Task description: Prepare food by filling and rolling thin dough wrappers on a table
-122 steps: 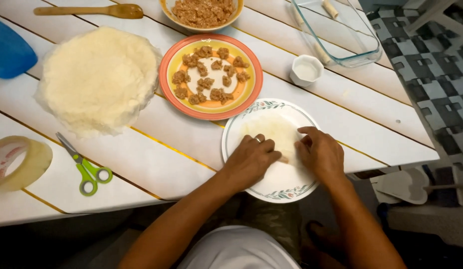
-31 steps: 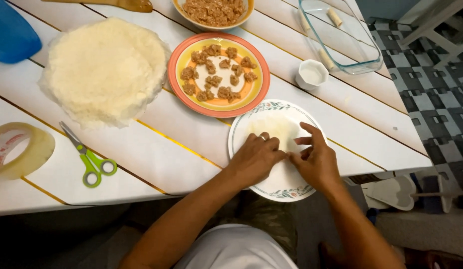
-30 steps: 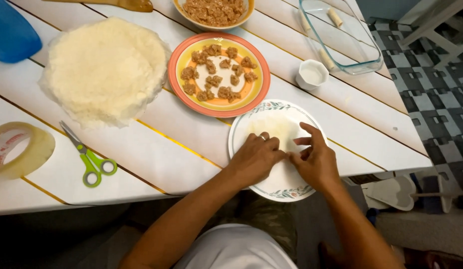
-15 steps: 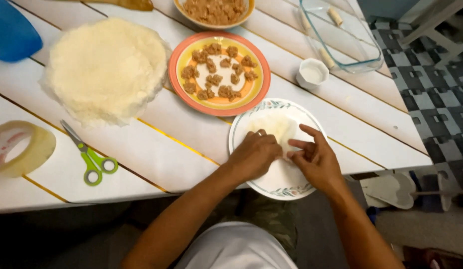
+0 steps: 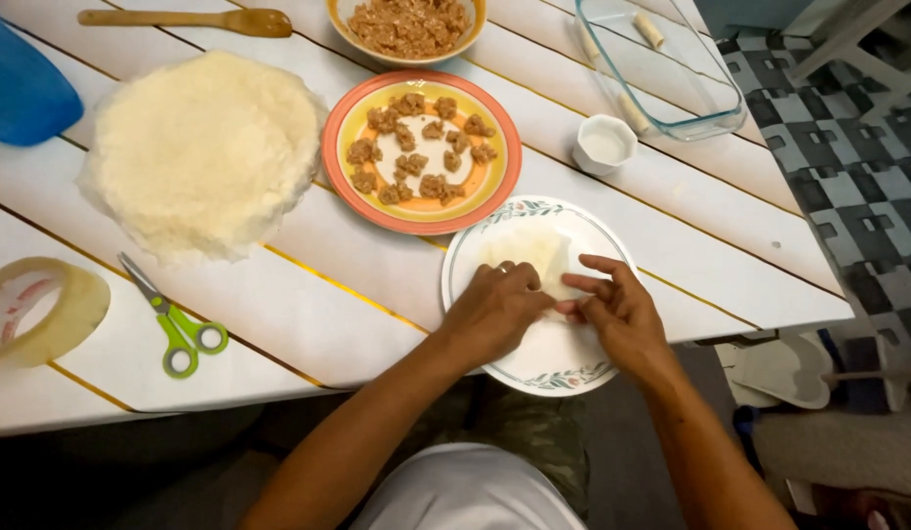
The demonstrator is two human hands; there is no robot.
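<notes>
A white plate with a floral rim (image 5: 593,371) sits at the near edge of the white plank table (image 5: 377,285). On it lies a thin pale wrapper (image 5: 522,251), partly folded. My left hand (image 5: 494,312) presses on the wrapper's near left part with curled fingers. My right hand (image 5: 617,312) pinches the wrapper's right side, fingers pointing left. What lies under the fold is hidden by my fingers.
An orange and yellow plate (image 5: 421,149) holds several small meat portions. A stack of round wrappers (image 5: 202,147) lies at left, with green scissors (image 5: 176,329) and a tape roll (image 5: 38,309) nearer. Behind are a bowl of filling (image 5: 406,25), wooden spoon (image 5: 181,18), small white cup (image 5: 604,144), glass dish (image 5: 651,59), blue object (image 5: 19,88).
Both hands have closed in on the wrapper, the right hand's fingers moving left over it and folding it. Nothing else on the table has shifted.
</notes>
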